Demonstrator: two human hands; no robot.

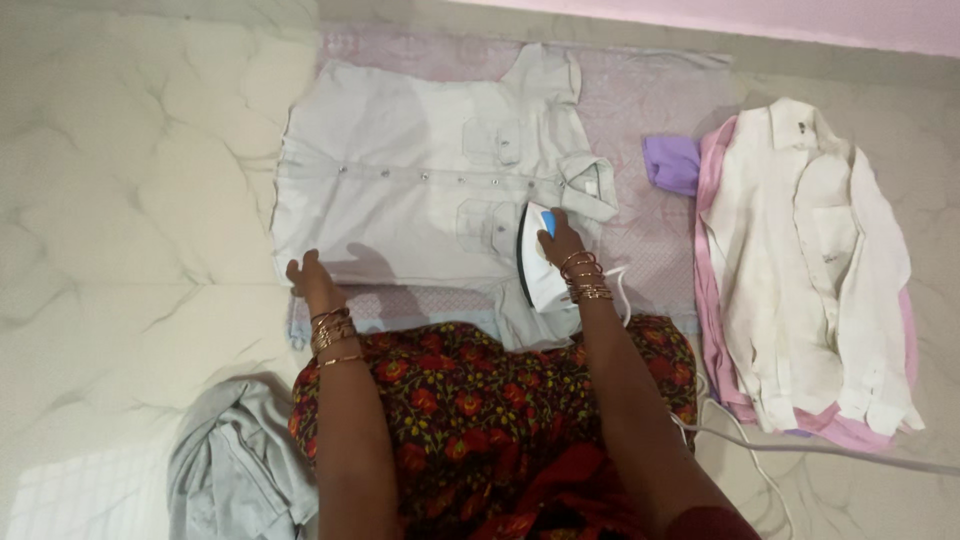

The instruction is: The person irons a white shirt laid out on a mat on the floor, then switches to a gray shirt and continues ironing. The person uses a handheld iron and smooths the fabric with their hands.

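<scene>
A pale grey button-up shirt (400, 170) lies flat on a light patterned cloth (650, 110) spread on the floor. My right hand (560, 238) grips the handle of a white and blue electric iron (540, 270), which rests on the shirt's lower right part near a chest pocket. My left hand (312, 280) lies flat with fingers spread on the shirt's near left hem, pressing it down. Both wrists carry several bangles.
A white shirt (810, 270) lies on pink garments (712, 290) at the right, with a purple cloth (672, 162) beside them. A grey garment (235, 460) is heaped at the lower left. The iron's white cord (760, 445) trails over the marble floor (130, 200).
</scene>
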